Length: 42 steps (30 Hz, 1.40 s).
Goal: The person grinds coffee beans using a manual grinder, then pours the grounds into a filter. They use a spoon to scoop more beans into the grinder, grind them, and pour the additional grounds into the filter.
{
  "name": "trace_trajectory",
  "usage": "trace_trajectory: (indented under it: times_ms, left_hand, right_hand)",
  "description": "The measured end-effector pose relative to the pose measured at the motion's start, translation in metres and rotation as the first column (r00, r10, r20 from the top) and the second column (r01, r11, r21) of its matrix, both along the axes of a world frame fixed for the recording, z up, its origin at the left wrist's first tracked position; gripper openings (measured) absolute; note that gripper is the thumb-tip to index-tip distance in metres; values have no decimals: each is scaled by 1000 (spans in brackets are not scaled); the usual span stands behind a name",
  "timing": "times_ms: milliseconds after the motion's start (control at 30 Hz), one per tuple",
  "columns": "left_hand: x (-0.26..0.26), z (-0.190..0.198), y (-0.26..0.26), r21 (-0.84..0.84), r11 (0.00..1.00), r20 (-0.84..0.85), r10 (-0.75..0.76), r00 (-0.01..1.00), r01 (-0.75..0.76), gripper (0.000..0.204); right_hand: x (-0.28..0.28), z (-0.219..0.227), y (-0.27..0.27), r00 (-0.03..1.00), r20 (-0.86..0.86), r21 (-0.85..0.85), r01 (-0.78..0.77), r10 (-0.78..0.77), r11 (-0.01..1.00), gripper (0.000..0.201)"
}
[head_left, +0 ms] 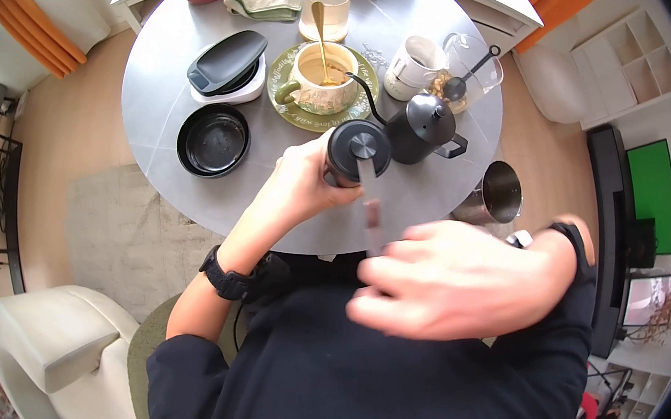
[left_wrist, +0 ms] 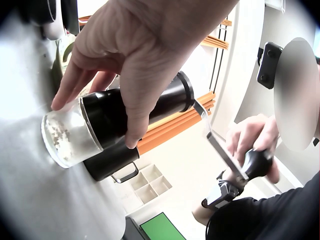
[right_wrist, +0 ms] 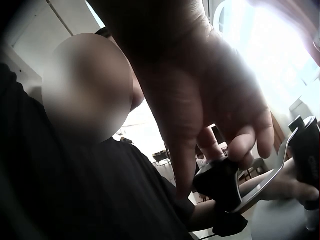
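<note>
My left hand (head_left: 299, 185) grips the black body of a hand coffee grinder (head_left: 358, 152) close over the table's near edge. In the left wrist view, the fingers and thumb wrap the grinder, and its clear bottom jar (left_wrist: 72, 137) has some pale bits inside. A flat metal crank (head_left: 371, 205) runs from the grinder's top toward me. My right hand (head_left: 462, 282), blurred in the head view, holds the crank's black knob (right_wrist: 220, 182) between thumb and fingers. Just right of the grinder stands a black gooseneck kettle (head_left: 422, 128).
Behind the grinder, a cup (head_left: 324, 85) with a gold spoon (head_left: 320, 31) sits on a green saucer (head_left: 286, 111). Black bowl (head_left: 214, 141) and scale (head_left: 234, 96) are left. A white mug (head_left: 414, 66) and clear container (head_left: 486, 74) with a black scoop (head_left: 455, 88) are right.
</note>
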<state>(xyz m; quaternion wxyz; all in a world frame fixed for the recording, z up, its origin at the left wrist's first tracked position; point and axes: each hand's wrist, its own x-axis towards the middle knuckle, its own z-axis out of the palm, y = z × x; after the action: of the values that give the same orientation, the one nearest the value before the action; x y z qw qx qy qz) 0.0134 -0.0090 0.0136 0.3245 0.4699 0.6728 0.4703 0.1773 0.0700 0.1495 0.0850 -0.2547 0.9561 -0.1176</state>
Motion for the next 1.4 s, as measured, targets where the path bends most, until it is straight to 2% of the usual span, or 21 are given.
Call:
trace_trajectory:
  times_ms: [33, 100, 133, 200, 233, 267, 300, 367, 500, 533, 567, 667, 767, 800, 933, 1033, 1067, 1100, 1167, 1300, 1400]
  left_hand:
    - [0, 3, 0, -33, 999, 21, -4, 1000, 5, 36]
    - [6, 3, -3, 163, 986, -15, 21, 1000, -18, 31]
    - [6, -5, -6, 160, 987, 140, -1, 990, -21, 33]
    - [4, -21, -13, 150, 987, 441, -20, 897, -52, 36]
    - [-1, -30, -6, 184, 982, -33, -43, 999, 49, 40]
    - [-5, -33, -1, 172, 973, -497, -48, 866, 153, 44]
    - [-2, -17, 2, 99, 995, -221, 7, 975, 15, 40]
    - [-1, -11, 3, -14, 1000, -100, -3, 995, 1, 43]
    - [0, -11, 1, 106, 994, -102, 12, 995, -2, 38]
    - [1, -11, 1, 105, 995, -83, 11, 996, -2, 38]
    - [2, -9, 1, 104, 995, -62, 11, 998, -5, 38]
    - [0, -16, -1, 111, 994, -62, 13, 998, -6, 41]
    - [-1, -11, 1, 70, 997, -57, 16, 998, -12, 45]
    - [-2, -10, 0, 70, 997, -55, 24, 998, -20, 44]
    - [-1, -9, 0, 17, 1000, -27, -3, 1000, 4, 38]
    - [1, 8, -2, 75, 996, 102, -54, 993, 46, 37]
    - [1, 14, -4, 114, 992, 155, -79, 985, 62, 37]
    - [1, 6, -3, 121, 989, -27, -85, 996, 87, 41]
    - [-4, -38, 1, 133, 980, -381, -85, 921, 146, 47]
    - [-3, -12, 6, 29, 999, -135, -16, 991, 20, 46]
    - [-1, -5, 4, 44, 999, -107, -11, 994, 15, 37]
  right_hand:
    - [-18, -5, -8, 995, -74, -52, -65, 61, 997, 19]
    - [-62, -8, -15, 981, -137, 10, -140, 141, 990, 18]
    - [-84, -9, -16, 987, -109, -102, -131, 120, 986, 20]
    - [-129, -17, -18, 982, -187, -22, -31, 26, 999, 25]
    - [-146, -23, -9, 959, -283, -34, 21, -30, 999, 26]
    - [-160, -15, 0, 974, -196, 56, 124, -111, 991, 26]
    - [-168, -17, 13, 950, -244, 64, 217, -196, 974, 30]
    - [-183, -23, 48, 890, -220, 106, 428, -399, 898, 41]
    - [-148, -19, 132, 827, -222, 78, 544, -517, 836, 46]
    - [-126, -17, 147, 828, -304, 121, 524, -471, 843, 44]
    - [-103, -31, 172, 823, -351, 12, 480, -446, 877, 43]
    - [-31, 5, 149, 775, -4, 80, 631, -633, 772, 42]
    - [21, 19, 105, 741, 347, -12, 616, -574, 788, 43]
    - [25, 21, 81, 808, 332, -10, 520, -488, 854, 42]
    - [11, 11, 12, 997, 60, -4, 42, -41, 999, 21]
    - [-38, -13, -14, 975, -211, -121, -102, 75, 987, 14]
    - [-64, -14, -17, 952, -289, -33, -112, 98, 993, 14]
    - [-87, -19, -16, 971, -232, -154, -99, 62, 983, 15]
    - [-136, -22, -10, 974, -225, -19, -1, -4, 1000, 15]
    - [-185, -14, 54, 930, -130, 121, 359, -344, 925, 28]
    - [-154, -13, 121, 868, -204, 140, 483, -452, 865, 34]
